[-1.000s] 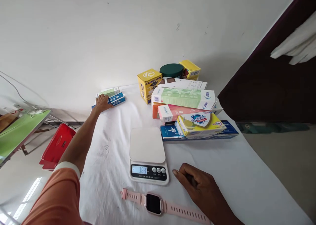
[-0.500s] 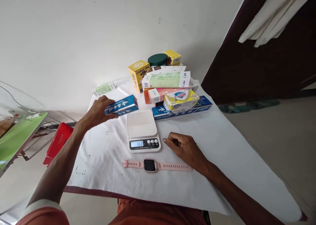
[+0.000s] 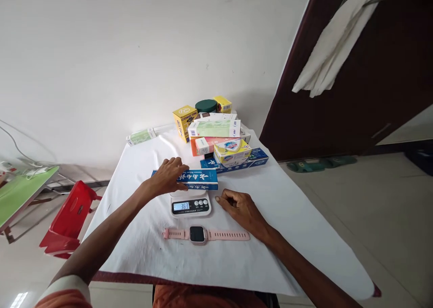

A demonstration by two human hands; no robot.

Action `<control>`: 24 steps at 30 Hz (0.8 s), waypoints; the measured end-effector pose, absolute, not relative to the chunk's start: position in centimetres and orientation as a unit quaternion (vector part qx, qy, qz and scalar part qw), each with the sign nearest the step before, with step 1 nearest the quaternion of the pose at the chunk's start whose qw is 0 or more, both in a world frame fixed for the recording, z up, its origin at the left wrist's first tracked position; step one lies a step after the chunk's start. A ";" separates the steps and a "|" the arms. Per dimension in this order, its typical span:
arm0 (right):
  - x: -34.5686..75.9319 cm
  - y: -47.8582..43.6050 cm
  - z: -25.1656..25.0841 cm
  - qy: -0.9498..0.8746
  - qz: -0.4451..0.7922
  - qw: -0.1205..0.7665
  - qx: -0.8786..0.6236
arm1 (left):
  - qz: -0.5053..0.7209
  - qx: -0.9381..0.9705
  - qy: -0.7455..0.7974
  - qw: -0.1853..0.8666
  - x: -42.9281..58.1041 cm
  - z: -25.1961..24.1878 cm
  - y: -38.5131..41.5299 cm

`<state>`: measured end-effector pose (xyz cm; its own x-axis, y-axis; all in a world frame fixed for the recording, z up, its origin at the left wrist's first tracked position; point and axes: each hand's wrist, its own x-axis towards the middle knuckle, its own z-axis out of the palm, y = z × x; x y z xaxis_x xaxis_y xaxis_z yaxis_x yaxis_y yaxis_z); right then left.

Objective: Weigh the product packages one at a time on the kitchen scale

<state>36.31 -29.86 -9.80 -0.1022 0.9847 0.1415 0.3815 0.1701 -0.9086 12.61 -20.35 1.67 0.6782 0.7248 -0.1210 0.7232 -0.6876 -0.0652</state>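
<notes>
My left hand grips a long blue toothpaste box with white lettering, fingers on top and thumb along the near side. The box lies across the platform of the white kitchen scale and hides most of it; I cannot tell whether it touches. The scale's lit display reads 363. My right hand rests on the cloth just right of the scale, its fingers curled in with nothing in them. A pink-strapped smartwatch lies flat in front of the scale.
Behind the scale is a pile of boxes: a yellow soap box, a green-white box, a yellow cube box and others. Another green-white box lies at the table's far left. A red chair stands left of the table.
My left hand has carried the toothpaste box right, from left of the scale to over its platform. My right hand stays in place. The camera view has shifted; the display still reads 363.
</notes>
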 end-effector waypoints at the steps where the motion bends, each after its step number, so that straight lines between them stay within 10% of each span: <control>1: 36.3 -29.9 -9.8 -0.646 0.368 0.408 -0.530 | 0.062 -0.916 -0.396 0.000 12.5 1.6 -20.3; 10: 36.3 -30.0 -9.5 -0.644 0.370 0.402 -0.536 | -0.175 -0.881 -0.430 -0.093 8.2 3.9 -19.8; 24: 36.3 -29.8 -9.7 -0.658 0.344 0.416 -0.525 | -0.006 -0.919 -0.386 -0.085 9.6 2.8 -20.7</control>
